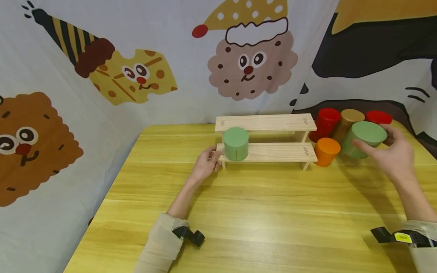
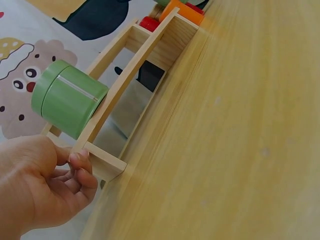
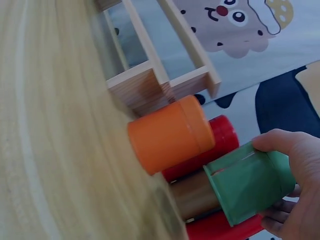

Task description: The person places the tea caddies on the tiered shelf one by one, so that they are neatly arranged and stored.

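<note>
My right hand [image 1: 394, 157] grips a green canister [image 1: 363, 138] between thumb and fingers, tilted and off the table among other canisters. In the right wrist view, the thumb lies along the side of that canister [image 3: 252, 182], and the other fingers are partly hidden behind it. My left hand [image 1: 205, 165] pinches the left end of the lower plank of a two-tier wooden shelf [image 1: 273, 151]; its curled fingers show in the left wrist view. Just beside it, a second green canister [image 1: 236, 144] stands upright on the lower plank, near its left end.
An orange canister [image 1: 326, 152] stands close to the shelf's right end. Behind it are a red canister [image 1: 327, 120], a gold-brown canister [image 1: 351, 116] and another red canister [image 1: 379, 116]. A cartoon-printed cloth [image 1: 191, 98] hangs behind the wooden table [image 1: 259, 212].
</note>
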`<act>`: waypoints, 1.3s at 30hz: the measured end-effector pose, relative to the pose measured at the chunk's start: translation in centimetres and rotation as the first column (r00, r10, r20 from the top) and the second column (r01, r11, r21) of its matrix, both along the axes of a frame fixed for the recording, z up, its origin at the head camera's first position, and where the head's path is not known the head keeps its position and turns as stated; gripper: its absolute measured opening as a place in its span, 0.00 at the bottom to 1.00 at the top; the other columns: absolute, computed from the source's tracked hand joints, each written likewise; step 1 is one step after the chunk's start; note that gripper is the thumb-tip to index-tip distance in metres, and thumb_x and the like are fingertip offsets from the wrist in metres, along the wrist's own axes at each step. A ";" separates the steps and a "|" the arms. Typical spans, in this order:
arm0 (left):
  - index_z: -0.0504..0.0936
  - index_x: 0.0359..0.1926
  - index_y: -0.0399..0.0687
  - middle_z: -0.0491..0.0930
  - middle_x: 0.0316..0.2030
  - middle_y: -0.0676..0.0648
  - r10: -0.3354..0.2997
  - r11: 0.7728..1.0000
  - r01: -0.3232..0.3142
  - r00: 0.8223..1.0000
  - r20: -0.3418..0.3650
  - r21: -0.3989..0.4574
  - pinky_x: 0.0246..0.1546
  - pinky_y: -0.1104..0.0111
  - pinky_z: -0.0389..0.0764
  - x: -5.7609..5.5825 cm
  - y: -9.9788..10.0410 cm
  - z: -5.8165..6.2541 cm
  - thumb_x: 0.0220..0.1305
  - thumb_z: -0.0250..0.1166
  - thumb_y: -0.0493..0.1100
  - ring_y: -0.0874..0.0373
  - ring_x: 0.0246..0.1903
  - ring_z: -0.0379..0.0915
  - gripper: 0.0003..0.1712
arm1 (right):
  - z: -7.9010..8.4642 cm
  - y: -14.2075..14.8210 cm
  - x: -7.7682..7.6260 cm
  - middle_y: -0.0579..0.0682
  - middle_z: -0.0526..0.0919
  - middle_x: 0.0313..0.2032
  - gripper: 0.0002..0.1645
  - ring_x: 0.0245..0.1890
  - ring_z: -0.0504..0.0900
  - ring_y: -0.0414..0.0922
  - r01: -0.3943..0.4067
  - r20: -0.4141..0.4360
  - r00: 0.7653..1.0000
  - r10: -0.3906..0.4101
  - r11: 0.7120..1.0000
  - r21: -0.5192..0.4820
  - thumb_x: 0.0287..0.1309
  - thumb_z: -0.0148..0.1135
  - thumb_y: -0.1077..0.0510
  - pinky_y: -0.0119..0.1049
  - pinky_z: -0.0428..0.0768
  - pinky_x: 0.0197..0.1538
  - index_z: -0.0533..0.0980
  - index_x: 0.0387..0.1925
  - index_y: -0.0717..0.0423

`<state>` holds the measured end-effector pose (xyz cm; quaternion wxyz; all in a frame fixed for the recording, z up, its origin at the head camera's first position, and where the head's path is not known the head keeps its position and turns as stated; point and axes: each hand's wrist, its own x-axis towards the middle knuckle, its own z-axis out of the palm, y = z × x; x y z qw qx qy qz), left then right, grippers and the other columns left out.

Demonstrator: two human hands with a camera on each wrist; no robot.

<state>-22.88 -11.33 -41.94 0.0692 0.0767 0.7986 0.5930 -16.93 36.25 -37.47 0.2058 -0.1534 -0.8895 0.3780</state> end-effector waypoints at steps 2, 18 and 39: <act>0.62 0.72 0.30 0.78 0.36 0.41 -0.003 1.000 0.003 1.000 0.002 0.005 0.25 0.69 0.76 0.0 0.0 0.1 0.80 0.52 0.43 0.51 0.28 0.76 0.28 | 0.3 -0.1 0.1 0.50 0.68 0.65 0.49 0.52 0.65 0.29 0.025 -0.037 0.999 -0.025 1.000 -0.014 0.59 0.71 0.46 0.26 0.63 0.54 0.60 0.75 0.56; 0.64 0.70 0.29 0.77 0.32 0.42 -0.005 1.000 0.005 1.000 -0.016 0.012 0.24 0.70 0.75 0.0 0.0 0.0 0.80 0.52 0.42 0.55 0.25 0.74 0.27 | 2.3 -2.5 1.0 0.38 0.70 0.60 0.45 0.53 0.66 0.27 -0.038 -0.117 0.993 0.031 0.997 -0.060 0.59 0.72 0.47 0.27 0.63 0.63 0.64 0.74 0.44; 0.64 0.70 0.29 0.77 0.31 0.42 -0.006 1.000 0.006 1.000 -0.010 0.020 0.24 0.71 0.75 -0.2 -0.1 -0.2 0.80 0.52 0.43 0.56 0.25 0.74 0.27 | 3.0 -7.6 -0.2 0.37 0.73 0.55 0.44 0.48 0.70 0.31 -0.257 -0.199 0.950 0.242 0.965 -0.053 0.56 0.77 0.54 0.17 0.68 0.49 0.67 0.71 0.54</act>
